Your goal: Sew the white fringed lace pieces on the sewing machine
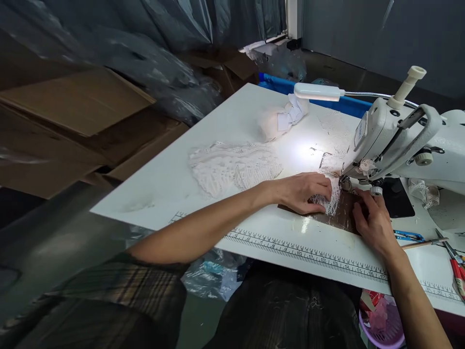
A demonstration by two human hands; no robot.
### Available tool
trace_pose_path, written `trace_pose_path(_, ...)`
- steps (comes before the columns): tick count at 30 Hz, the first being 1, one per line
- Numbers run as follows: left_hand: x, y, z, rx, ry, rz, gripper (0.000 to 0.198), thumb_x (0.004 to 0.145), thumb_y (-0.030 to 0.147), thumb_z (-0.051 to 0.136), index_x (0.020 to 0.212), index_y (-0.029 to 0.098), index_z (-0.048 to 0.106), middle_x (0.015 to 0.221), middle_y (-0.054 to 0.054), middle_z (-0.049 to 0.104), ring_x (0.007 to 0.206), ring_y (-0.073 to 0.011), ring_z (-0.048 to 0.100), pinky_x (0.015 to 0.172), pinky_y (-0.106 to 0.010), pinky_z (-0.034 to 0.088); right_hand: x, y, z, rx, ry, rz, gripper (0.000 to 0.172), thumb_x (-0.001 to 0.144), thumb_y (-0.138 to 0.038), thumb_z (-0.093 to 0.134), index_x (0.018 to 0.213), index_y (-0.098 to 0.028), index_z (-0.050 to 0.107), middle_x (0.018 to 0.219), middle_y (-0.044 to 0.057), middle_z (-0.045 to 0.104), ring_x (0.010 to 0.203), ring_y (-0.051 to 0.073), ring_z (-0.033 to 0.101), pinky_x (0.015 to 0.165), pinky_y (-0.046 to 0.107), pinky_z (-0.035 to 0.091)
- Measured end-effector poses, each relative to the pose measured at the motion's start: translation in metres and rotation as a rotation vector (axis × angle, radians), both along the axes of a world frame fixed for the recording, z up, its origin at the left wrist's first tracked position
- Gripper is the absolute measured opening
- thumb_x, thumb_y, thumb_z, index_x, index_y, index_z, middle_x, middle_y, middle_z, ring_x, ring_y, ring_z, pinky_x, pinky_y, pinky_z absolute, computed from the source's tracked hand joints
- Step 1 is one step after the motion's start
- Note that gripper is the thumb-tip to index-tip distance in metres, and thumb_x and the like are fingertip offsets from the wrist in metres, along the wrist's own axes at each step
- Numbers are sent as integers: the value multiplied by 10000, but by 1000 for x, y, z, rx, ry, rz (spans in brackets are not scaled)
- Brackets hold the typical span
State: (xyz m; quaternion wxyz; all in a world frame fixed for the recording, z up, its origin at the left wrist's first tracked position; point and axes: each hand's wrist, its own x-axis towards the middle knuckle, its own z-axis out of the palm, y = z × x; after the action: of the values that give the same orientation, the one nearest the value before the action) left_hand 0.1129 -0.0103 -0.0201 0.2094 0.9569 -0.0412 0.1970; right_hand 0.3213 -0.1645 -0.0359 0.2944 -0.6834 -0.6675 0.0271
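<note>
My left hand (303,191) lies on a strip of white lace (331,201), fingers curled and pressing it onto the white table (232,126) just left of the needle. My right hand (374,220) rests beside it on the brown plate area, fingers bent toward the presser foot (345,183) of the white sewing machine (403,140). The lace runs under the foot and out behind it. A small lamp (318,91) on a flexible neck lights the spot.
A pile of white lace (234,167) lies left of my hands, and a pale bundle (279,118) sits farther back. Blue snips (409,236), a thin stick and red-handled scissors (458,271) lie at the right. Cardboard boxes (80,102) and plastic sheeting stand beyond the table. A ruler is printed along the front edge.
</note>
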Motion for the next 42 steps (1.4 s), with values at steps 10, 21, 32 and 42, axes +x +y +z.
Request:
trace_pose_path(10, 2, 0, -1, -93, 103, 26, 57, 885, 208, 682, 843, 170, 673, 958, -57, 672, 906, -153, 621, 829, -291, 506, -1, 4, -6, 52, 26, 23, 268, 913, -281, 473, 1061, -199, 682, 1002, 108, 608, 927, 237, 617, 814, 411, 543)
trace_pose_path(21, 3, -3, 0, -135, 31, 62, 198, 983, 200, 509, 859, 143, 652, 941, -84, 660, 859, -150, 619, 788, -288, 520, -10, 7, 11, 69, 17, 286, 187, 937, -272, 492, 1041, -216, 637, 975, 75, 658, 858, 191, 652, 758, 347, 551)
trace_pose_path(32, 7, -4, 1, 113, -194, 128, 240, 1008, 224, 473, 911, 133, 673, 905, -90, 718, 857, -161, 665, 758, -322, 562, -16, 15, 20, -24, -51, 233, 250, 965, -388, 472, 984, -191, 624, 808, 57, 655, 678, 173, 616, 612, 296, 505)
trace_pose_path(42, 9, -9, -12, 115, -158, 65, 211, 956, 175, 525, 876, 157, 719, 949, -70, 757, 871, -152, 692, 820, -327, 583, -18, -3, 14, -103, -221, 369, 290, 948, -241, 441, 1057, -165, 698, 939, 137, 579, 865, 244, 573, 707, 396, 565)
